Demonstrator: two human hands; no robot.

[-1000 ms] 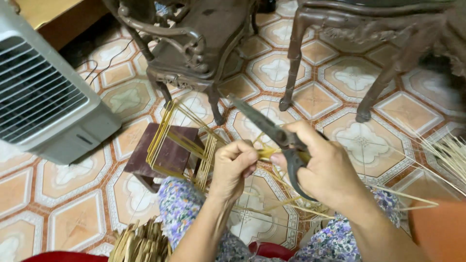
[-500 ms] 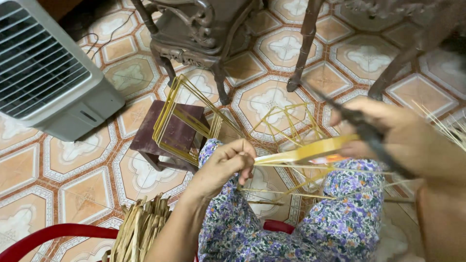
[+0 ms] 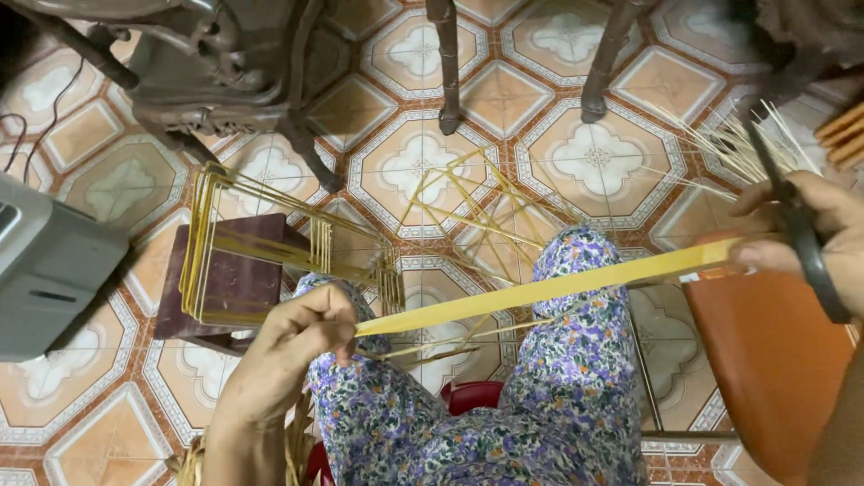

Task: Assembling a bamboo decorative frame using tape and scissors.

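A long, flat, pale yellow bamboo strip (image 3: pixel 540 290) is held stretched between the two hands, slanting upward from lower left to upper right above the knees. Its lower end is pinched in the closed fingers of the left hand (image 3: pixel 288 351), which is curled into a loose fist over the left knee. Its upper end is pressed under the thumb of the right hand (image 3: pixel 810 238), seen at the right edge of the view. A pair of dark metal scissors (image 3: pixel 792 216) is also gripped in the right hand, with the blades pointing upward and the black handle loop lying across the palm; whether the blades are apart cannot be told.

The strip is seen crossing over the legs, which are covered by purple, floral-patterned fabric trousers (image 3: pixel 576 378). Just beside the left hand, a stack of rectangular frames bent from thin yellow bamboo strips (image 3: pixel 243 247) is rested on a small dark brown wooden stool (image 3: pixel 229 292). Between the knees and beyond them, a loose tangle of bent yellow bamboo slivers (image 3: pixel 477 211) is spread on the floor. A bundle of thin, straight, pale bamboo sticks (image 3: pixel 738 144) is fanned out above the right hand. An orange-red plastic seat (image 3: pixel 765 360) is placed below that hand. The floor is laid with patterned orange, white and grey tiles (image 3: pixel 594 157). Dark carved wooden furniture legs (image 3: pixel 445 63) are stood at the top, and a grey boxy appliance (image 3: pixel 49 270) is seen at the left edge.
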